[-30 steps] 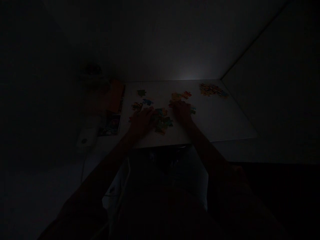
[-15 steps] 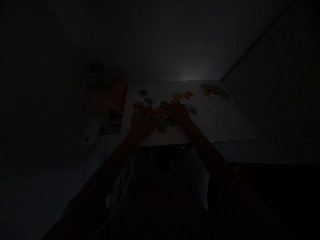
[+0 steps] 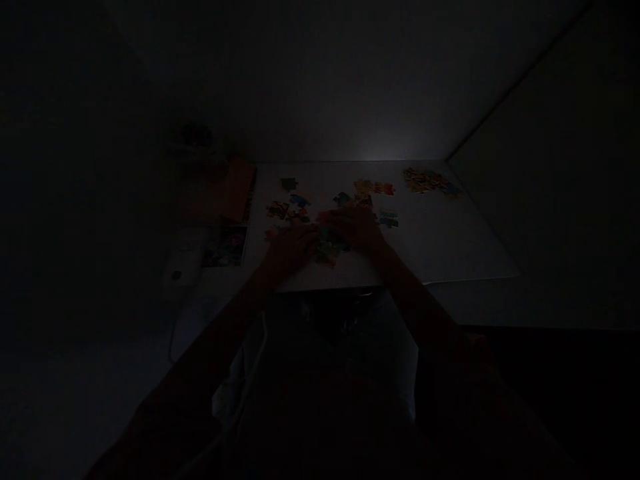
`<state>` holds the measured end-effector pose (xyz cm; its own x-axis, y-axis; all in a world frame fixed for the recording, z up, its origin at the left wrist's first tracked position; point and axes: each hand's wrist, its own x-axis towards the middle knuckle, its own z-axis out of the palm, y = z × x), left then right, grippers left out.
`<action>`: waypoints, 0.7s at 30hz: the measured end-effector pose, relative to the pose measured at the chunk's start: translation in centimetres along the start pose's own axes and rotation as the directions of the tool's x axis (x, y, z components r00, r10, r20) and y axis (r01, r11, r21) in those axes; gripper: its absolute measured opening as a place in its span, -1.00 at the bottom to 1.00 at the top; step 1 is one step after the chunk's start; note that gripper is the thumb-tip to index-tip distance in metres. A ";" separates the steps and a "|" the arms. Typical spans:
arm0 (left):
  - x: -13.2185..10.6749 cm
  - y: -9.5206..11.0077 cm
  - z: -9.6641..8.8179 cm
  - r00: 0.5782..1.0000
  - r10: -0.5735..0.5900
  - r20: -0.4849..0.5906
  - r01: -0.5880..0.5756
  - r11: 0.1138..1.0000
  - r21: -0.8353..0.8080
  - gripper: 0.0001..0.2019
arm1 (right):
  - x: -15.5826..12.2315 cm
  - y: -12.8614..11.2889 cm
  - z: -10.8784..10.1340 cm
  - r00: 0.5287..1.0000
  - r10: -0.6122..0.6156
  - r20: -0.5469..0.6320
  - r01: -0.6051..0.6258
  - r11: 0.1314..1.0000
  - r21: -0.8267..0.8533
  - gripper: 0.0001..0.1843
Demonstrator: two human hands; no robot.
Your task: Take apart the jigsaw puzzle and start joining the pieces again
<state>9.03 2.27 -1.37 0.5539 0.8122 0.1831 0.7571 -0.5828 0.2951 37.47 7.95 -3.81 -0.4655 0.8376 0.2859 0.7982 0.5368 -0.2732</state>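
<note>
The scene is very dark. A white board (image 3: 440,240) lies in front of me with colourful jigsaw pieces on it. A joined cluster of pieces (image 3: 327,250) sits near the board's front edge. My left hand (image 3: 290,250) rests on the cluster's left side. My right hand (image 3: 357,228) lies over its upper right side. Both hands press down on the pieces, and their fingers are too dim to make out. Loose pieces (image 3: 295,207) lie just beyond my hands.
A separate pile of pieces (image 3: 427,180) sits at the board's far right corner. An orange box (image 3: 230,190) and a picture card (image 3: 227,247) lie left of the board. A white device with a cable (image 3: 183,267) is further left.
My right hand has slid left and nearer, onto the joined cluster. My left hand has shifted slightly right. A few loose pieces beyond my hands now show uncovered.
</note>
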 end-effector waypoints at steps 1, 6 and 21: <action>0.0 0.0 0.1 1.000 -0.003 -0.007 0.003 1.000 0.002 -0.53 | -0.1 0.0 0.2 0.999 0.030 -0.023 -0.031 0.999 -0.013 -0.49; -0.2 0.0 0.2 0.997 -0.059 -0.041 0.061 0.997 0.052 -0.42 | 0.0 0.0 1.4 0.968 0.183 -0.171 -0.197 0.978 -0.065 -0.42; -2.1 0.9 0.0 0.993 0.080 0.085 -0.079 0.997 -0.006 -0.48 | -7.1 -4.2 -2.5 0.997 -0.023 0.070 0.021 0.999 0.034 -0.50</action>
<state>8.58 0.02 -1.45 0.6398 0.7582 0.1256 0.7089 -0.6453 0.2848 38.35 -0.46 -2.43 -0.5094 0.8301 0.2266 0.7749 0.5571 -0.2985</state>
